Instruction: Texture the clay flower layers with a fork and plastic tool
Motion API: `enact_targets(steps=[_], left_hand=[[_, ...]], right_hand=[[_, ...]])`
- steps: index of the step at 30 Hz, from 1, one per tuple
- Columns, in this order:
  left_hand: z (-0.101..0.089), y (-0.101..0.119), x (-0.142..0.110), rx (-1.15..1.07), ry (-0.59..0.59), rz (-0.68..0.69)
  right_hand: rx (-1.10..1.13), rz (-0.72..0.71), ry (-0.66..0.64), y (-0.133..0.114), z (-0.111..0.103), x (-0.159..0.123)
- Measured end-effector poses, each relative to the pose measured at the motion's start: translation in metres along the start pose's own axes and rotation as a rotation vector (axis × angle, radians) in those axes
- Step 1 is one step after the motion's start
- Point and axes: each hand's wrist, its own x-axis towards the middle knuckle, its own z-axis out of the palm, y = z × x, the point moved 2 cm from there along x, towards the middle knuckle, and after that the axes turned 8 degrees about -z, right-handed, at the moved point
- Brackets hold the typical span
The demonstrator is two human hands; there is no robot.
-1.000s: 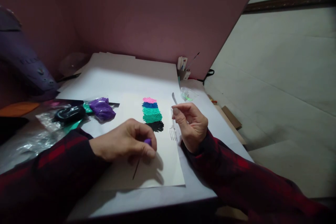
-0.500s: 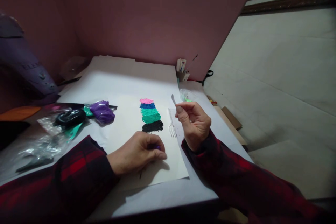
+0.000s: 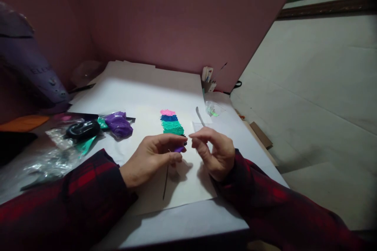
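Note:
My left hand (image 3: 153, 159) has its thumb and fingers closed on a small lump of purple modelling clay (image 3: 178, 149), above the paper sheet (image 3: 188, 188). Facing it, a short gap away, my right hand (image 3: 215, 151) is curled with thumb and index tips close together; anything between them is too small to make out. Textured bands of pink (image 3: 167, 112), blue (image 3: 169, 118) and green clay (image 3: 173, 127) lie on the sheet, with the black band mostly behind my left fingers. A plastic knife (image 3: 200, 116) rests just beyond my right hand. A thin dark line (image 3: 165, 184) runs down the sheet.
Left of the sheet lie bagged purple clay (image 3: 119, 124), bagged black clay (image 3: 83, 129) and crumpled clear bags (image 3: 50, 166). A lilac ELEM-lettered object (image 3: 41, 66) stands at far left. A holder with pens (image 3: 208, 80) is at the back, near a small clear bag (image 3: 214, 108).
My right hand has let go of the plastic knife and moved down and left toward my left hand. My left hand has risen and turned, showing the purple clay. The fork is now mostly hidden.

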Motion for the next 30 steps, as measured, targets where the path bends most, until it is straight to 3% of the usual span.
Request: enact_targets(steps=[3, 6, 13, 19, 30], left_hand=[[-0.005, 0.001, 0.002, 0.008, 0.049, 0.000], [-0.006, 0.000, 0.004, -0.037, 0.013, -0.059], [0.000, 0.000, 0.003, -0.006, 0.039, -0.054], [0.003, 0.001, -0.001, 0.044, -0.018, -0.017], [0.000, 0.004, -0.001, 0.098, 0.013, 0.005]], right_hand=[[-0.027, -0.170, -0.167, -0.006, 0.004, 0.000], [-0.071, -0.183, -0.239, -0.007, 0.008, 0.000], [-0.156, -0.079, -0.187, -0.002, 0.013, -0.001], [-0.155, -0.048, -0.179, -0.004, 0.015, -0.001], [-0.112, -0.080, -0.064, -0.002, 0.010, -0.003]])
